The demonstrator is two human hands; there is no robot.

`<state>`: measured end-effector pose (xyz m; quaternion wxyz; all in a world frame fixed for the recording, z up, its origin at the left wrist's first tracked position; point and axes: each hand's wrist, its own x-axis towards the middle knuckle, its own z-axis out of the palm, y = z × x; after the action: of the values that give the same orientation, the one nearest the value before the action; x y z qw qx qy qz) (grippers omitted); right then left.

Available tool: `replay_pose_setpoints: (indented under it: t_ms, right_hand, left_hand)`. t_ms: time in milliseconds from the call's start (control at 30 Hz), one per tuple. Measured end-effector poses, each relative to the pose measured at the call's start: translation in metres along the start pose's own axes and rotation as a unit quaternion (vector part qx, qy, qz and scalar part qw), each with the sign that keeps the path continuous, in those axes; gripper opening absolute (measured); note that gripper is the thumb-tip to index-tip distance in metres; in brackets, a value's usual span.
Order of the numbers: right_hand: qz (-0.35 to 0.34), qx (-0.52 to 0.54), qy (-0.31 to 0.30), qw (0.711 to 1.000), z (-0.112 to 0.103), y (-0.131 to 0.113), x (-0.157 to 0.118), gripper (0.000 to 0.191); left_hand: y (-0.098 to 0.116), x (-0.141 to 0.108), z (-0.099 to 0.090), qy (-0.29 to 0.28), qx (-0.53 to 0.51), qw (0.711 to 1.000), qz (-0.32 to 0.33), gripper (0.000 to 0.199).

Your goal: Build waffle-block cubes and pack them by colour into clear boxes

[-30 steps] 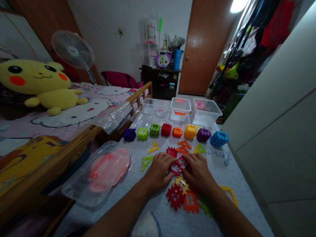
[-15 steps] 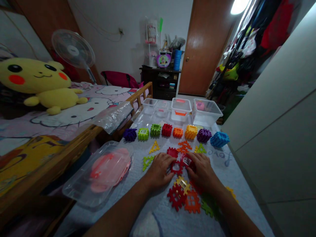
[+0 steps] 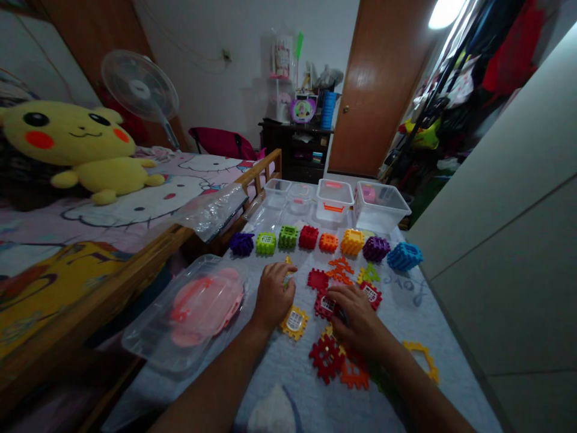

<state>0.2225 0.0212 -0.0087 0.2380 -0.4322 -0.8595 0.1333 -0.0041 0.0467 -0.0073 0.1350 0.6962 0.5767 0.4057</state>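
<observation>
My left hand (image 3: 274, 296) is raised over the left side of the loose pieces, thumb and fingers apart. A yellow triangle (image 3: 289, 262) is partly hidden behind its fingertips, and a bit of green shows between them. Just below that hand lies a yellow square piece with a white window (image 3: 294, 322). The fingers and thumb of my right hand (image 3: 358, 319) close at the edge of a dark red piece with a white window (image 3: 325, 305). Another red window piece (image 3: 371, 294) sits beyond its knuckles. A plain red square (image 3: 318, 279) lies just ahead.
Stacks of interlocking pieces, such as the red stack (image 3: 309, 237) and blue stack (image 3: 405, 256), form a row. Clear boxes (image 3: 335, 198) stand behind. A clear lid (image 3: 155, 355) lies left. Nearer are a red piece (image 3: 325, 359), an orange piece (image 3: 354, 371) and a yellow frame (image 3: 431, 361).
My left hand has lifted away from the red pieces toward the left, uncovering the yellow window piece. My right hand has shifted slightly left, and a red window piece now shows beyond it.
</observation>
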Motion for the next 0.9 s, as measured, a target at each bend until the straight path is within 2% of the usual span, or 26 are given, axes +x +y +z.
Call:
replay_pose_setpoints:
  t_ms: [100,267,533,900]
  right_hand:
    - [0.000,0.010,-0.009,1.000,0.000,-0.003,0.001,0.034]
    - [0.062,0.006,-0.001,0.998,-0.001,-0.009,0.008,0.020]
    - [0.062,0.022,0.000,0.998,0.009,-0.009,0.007,0.031]
    - [0.060,0.000,-0.024,0.998,0.009,-0.009,0.009,0.043]
  left_hand:
    - [-0.005,0.003,-0.001,0.002,0.027,0.999,-0.020,0.021]
    - [-0.005,0.004,0.001,-0.005,0.064,0.998,-0.027,0.021]
    - [-0.008,0.001,0.003,-0.012,0.088,0.996,-0.027,0.023]
    - [-0.011,0.000,0.005,-0.024,0.104,0.994,-0.013,0.021]
